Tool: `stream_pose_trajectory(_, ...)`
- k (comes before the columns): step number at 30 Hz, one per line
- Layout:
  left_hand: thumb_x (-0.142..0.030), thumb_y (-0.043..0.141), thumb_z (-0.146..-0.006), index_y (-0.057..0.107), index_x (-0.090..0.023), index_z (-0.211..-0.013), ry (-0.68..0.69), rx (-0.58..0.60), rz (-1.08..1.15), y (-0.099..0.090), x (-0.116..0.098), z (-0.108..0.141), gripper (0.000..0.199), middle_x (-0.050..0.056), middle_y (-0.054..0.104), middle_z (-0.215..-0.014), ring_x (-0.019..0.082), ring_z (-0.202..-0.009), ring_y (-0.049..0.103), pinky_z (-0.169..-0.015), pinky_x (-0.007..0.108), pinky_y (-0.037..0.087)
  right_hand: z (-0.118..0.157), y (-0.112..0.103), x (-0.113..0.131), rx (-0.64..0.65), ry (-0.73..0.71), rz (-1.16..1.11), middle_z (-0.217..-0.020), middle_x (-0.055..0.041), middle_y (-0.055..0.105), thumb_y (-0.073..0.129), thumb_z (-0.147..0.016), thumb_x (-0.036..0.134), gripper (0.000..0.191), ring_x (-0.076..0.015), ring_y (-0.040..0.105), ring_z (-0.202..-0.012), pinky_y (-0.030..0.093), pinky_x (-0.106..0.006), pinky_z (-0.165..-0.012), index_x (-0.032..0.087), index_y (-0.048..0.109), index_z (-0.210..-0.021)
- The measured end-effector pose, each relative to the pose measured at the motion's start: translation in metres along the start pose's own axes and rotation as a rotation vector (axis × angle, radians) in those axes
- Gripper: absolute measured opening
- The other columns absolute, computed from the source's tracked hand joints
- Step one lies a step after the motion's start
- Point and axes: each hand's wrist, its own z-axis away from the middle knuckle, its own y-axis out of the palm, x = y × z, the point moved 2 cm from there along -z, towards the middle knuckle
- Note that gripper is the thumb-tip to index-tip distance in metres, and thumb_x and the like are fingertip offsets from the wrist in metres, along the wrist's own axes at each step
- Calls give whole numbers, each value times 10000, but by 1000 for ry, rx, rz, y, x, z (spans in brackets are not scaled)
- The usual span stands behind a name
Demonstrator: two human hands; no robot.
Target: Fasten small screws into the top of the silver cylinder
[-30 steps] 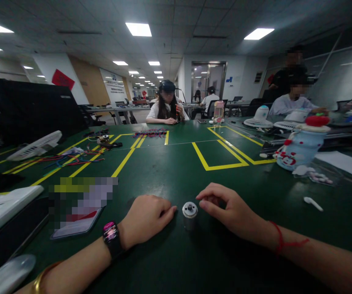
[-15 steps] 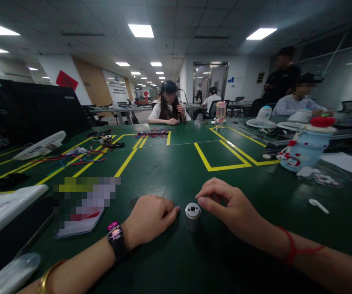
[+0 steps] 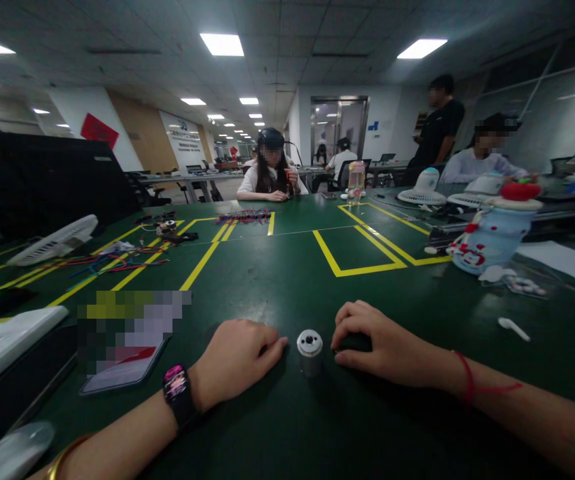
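Observation:
A short silver metal cylinder (image 3: 310, 353), like a small motor, stands upright on the green table, with holes in its top face. To its left my left hand (image 3: 240, 360) rests on the table, fingers curled under and thumb pointing at the cylinder without touching it. What those fingers hold, if anything, is hidden. On the other side, my right hand (image 3: 380, 343) is curved, with thumb and index tips close together just right of the cylinder. A tiny dark spot shows at these fingertips, too small to name.
A phone in a clear case (image 3: 125, 373) lies left of my left hand. Beyond are wires (image 3: 112, 260) and a white fan (image 3: 57, 240). A blue bottle (image 3: 492, 233) and a white earbud (image 3: 513, 328) are at right. A person (image 3: 267, 170) sits across the table.
My right hand has drawn away from the cylinder's top, lowering to the table at its right. My left hand keeps its place beside the cylinder. The whole view has shifted slightly.

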Motion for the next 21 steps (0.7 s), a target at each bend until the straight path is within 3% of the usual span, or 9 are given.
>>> stream_pose_trajectory(5, -392, 359, -973, 576, -181, -625, 3, 3, 0, 0, 0, 0, 461, -1, 542, -551, 125, -505, 464, -513, 288, 210, -5, -4, -15, -189, 245, -318, -823, -19, 627, 607, -841, 381, 217, -154, 568, -747, 446, -296, -672, 173, 655, -881)
stream_pose_trajectory(8, -390, 357, -974, 565, -183, -624, -1, 10, 0, 0, 1, 0, 457, -4, 536, -549, 124, -502, 454, -514, 284, 204, -7, -7, -26, -318, 338, -437, -737, -4, 602, 571, -860, 401, 250, -144, 565, -704, 449, -291, -668, 158, 633, -859)
stream_pose_trajectory(11, -388, 357, -975, 563, -185, -632, -8, 16, 4, -1, 1, 0, 449, -5, 540, -557, 123, -505, 453, -514, 279, 198, -6, -7, -24, -207, 273, -378, -779, -10, 608, 604, -841, 371, 214, -137, 556, -696, 442, -285, -651, 166, 647, -882)
stream_pose_trajectory(13, -386, 358, -975, 567, -186, -637, -9, 20, 8, -2, 1, -1, 445, -6, 543, -561, 122, -508, 454, -516, 278, 196, -3, -4, -16, -46, 130, -231, -882, -24, 616, 682, -781, 332, 183, -151, 562, -775, 443, -294, -695, 191, 682, -897)
stream_pose_trajectory(15, -388, 359, -974, 569, -187, -637, -12, 21, 9, -2, 0, -1, 445, -7, 544, -561, 122, -507, 451, -517, 279, 191, -2, -1, -8, 27, 9, -96, -936, -25, 605, 722, -747, 287, 142, -162, 557, -843, 436, -305, -751, 216, 711, -870)
stream_pose_trajectory(21, -398, 350, -972, 570, -185, -619, -31, 8, 3, 0, -3, -1, 467, 0, 546, -552, 126, -501, 442, -520, 286, 175, -14, -3, 18, -271, 1, -167, -910, -21, 580, 667, -825, 329, 143, -131, 531, -763, 424, -259, -641, 224, 710, -910)
